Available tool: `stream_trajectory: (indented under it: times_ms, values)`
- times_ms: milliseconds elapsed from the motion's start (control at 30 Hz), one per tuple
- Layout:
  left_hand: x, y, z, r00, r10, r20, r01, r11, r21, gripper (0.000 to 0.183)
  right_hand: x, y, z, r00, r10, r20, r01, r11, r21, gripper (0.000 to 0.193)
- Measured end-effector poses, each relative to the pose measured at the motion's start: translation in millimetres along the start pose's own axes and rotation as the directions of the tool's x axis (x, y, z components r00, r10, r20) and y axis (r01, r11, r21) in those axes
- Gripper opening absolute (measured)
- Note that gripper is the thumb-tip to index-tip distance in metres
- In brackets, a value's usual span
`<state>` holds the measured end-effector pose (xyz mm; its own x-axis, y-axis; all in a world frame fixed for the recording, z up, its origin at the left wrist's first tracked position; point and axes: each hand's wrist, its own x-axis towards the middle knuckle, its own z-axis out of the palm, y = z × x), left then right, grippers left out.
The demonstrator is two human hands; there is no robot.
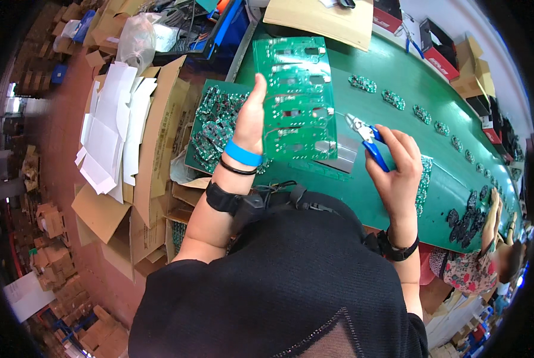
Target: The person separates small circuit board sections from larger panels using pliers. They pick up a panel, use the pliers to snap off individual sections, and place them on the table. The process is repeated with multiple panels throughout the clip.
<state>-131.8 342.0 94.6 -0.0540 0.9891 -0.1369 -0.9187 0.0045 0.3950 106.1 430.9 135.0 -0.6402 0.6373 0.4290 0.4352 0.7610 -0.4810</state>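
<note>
My left hand (pixel 250 122) grips a green circuit board panel (pixel 296 122) by its left edge, thumb up along the side. The panel is raised above the green table and carries several repeated sections with slots and small parts. In my right hand (pixel 398 170) is a pair of blue-handled side cutters (pixel 372 146), fingers wrapped round the handles. Their metal jaws point up and left, close to the panel's right edge but apart from it. Left of the panel, a heap of small circuit boards (pixel 213 134) lies partly behind my left wrist.
Small boards (pixel 393 99) run in a line along the green table (pixel 392 68). A grey flat piece (pixel 341 154) lies below the panel. More boards (pixel 423 186) and black parts (pixel 466 221) are at right, near a co-worker's arm (pixel 491 221). Cardboard boxes (pixel 159 131) stand left.
</note>
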Motion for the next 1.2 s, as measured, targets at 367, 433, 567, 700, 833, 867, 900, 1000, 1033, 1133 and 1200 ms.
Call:
stream_trajectory:
  times_ms: [367,433,567,700,833,867,900,1000,1033,1133,1200]
  values:
    - [-15.5,-31.7,-5.0,0.998,-0.062,0.023,0.066,0.948,-0.312,0.069,-3.2,9.3,23.8,0.999,-0.005,0.047,0.014,0.980,-0.198,0.044]
    - [-15.3,-32.5,-1.6,0.998,-0.057,0.029,0.063,0.948,-0.313,0.068,-8.0,10.4,23.4,0.998,0.002,0.062,0.011,0.977,-0.211,0.047]
    - [-15.8,-29.2,-11.5,0.994,-0.042,0.099,0.069,0.955,-0.290,0.069,-30.4,21.7,17.4,0.985,0.065,0.159,-0.043,0.989,-0.140,0.056]
    - [-16.0,-29.5,-29.9,0.989,-0.088,0.119,0.114,0.966,-0.230,0.070,-118.0,79.7,40.7,0.863,0.150,0.482,-0.093,0.986,-0.142,0.054]
    - [-20.2,-32.7,-31.9,0.989,-0.121,0.083,0.137,0.963,-0.232,0.071,-187.0,116.7,59.4,0.762,0.185,0.620,-0.074,0.977,-0.200,0.057]
    - [-21.7,-33.4,-31.3,0.989,-0.126,0.083,0.143,0.961,-0.237,0.071,-192.0,122.4,59.8,0.779,0.152,0.608,-0.030,0.978,-0.206,0.060]
    - [-21.6,-33.7,-30.3,0.988,-0.145,0.056,0.155,0.950,-0.272,0.071,-189.3,123.1,59.4,0.797,0.120,0.592,0.014,0.976,-0.216,0.062]
    - [-18.1,-36.6,-27.0,0.979,-0.186,0.083,0.202,0.943,-0.266,0.071,-167.2,114.5,65.7,0.881,0.103,0.461,-0.030,0.986,-0.164,0.061]
    - [-16.1,-38.9,-25.3,0.977,-0.203,0.071,0.214,0.945,-0.248,0.072,-147.2,106.5,67.5,0.917,0.104,0.386,-0.071,0.992,-0.100,0.056]
    - [-10.8,-46.9,-21.9,0.967,-0.252,0.039,0.255,0.946,-0.202,0.075,-75.3,66.4,58.4,0.927,0.219,0.305,-0.330,0.864,0.382,0.038]
    - [-4.8,-53.9,-16.4,0.953,-0.303,-0.013,0.296,0.937,-0.188,0.077,-42.3,41.1,55.1,0.960,0.183,0.211,-0.269,0.809,0.523,0.029]
